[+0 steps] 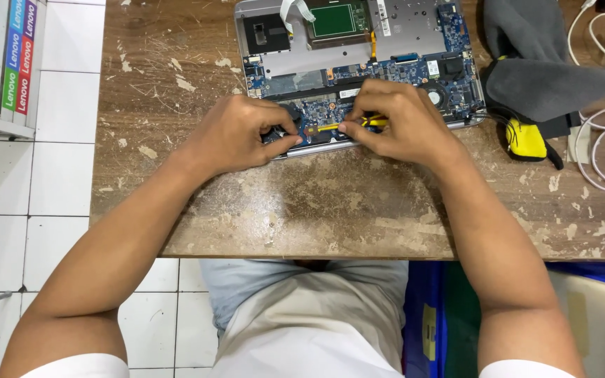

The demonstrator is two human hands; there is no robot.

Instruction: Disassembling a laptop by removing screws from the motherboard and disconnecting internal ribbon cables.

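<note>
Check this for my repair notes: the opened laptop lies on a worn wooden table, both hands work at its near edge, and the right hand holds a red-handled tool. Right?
Not quite. In the head view, the tool in the right hand is yellow, not red. The rest stands: the opened laptop lies on the worn wooden table, and the left hand works beside the right at its near edge.

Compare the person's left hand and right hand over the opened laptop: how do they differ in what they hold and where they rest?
The right hand pinches a thin yellow tool lying flat across the board; the left hand grips a small dark part and holds no tool. The left hand rests at the opened laptop's front left corner, the right hand nearer its middle. Both are bare, curled, and working at the front edge of the blue circuit board.
</note>
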